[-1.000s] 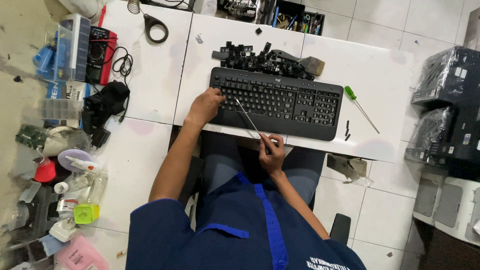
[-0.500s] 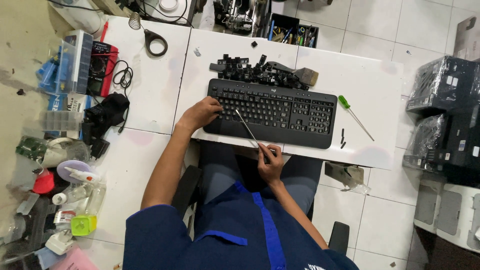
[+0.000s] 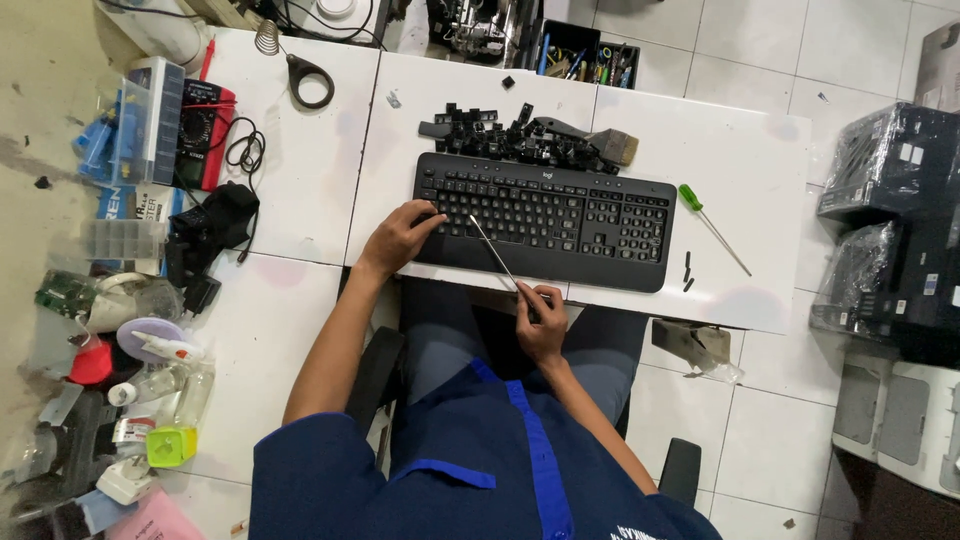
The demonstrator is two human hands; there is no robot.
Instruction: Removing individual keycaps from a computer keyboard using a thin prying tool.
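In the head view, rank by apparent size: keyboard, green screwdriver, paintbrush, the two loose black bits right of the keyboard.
1. keyboard
2. green screwdriver
3. paintbrush, partly hidden by the keycap pile, so unsure against the screwdriver
4. black bits

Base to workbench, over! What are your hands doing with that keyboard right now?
Left hand resting on the black keyboard's left end. Right hand gripping a thin metal tool, tip on the keys. Loose keycaps piled behind; green screwdriver lying right, apart.

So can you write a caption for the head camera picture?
Left hand steadies a black keyboard while right hand angles a thin tool onto its keys.
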